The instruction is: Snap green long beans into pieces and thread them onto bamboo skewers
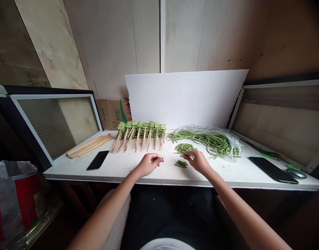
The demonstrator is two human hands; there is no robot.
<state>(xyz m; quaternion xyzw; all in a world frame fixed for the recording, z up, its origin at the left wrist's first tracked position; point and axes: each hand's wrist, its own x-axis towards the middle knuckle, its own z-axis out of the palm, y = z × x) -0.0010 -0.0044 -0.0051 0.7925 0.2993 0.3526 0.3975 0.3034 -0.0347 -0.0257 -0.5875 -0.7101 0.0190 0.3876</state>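
At centre frame, the left hand [147, 165] pinches a short bean piece [162, 159] between thumb and forefinger. The right hand [197, 161] has its fingertips [188, 156] drawn together at the edge of the larger pile of cut beans [184, 148]; whether they grip a piece is too small to tell. A smaller pile of cut beans [181, 164] lies just below it. Upper right of these, one transparent plastic bag [228, 144] holds long green beans [201, 139]. To the left stand roughly ten bamboo skewers of threaded beans [141, 129]. Two phones [98, 160] [272, 169] lie on the white table [71, 173], one each side.
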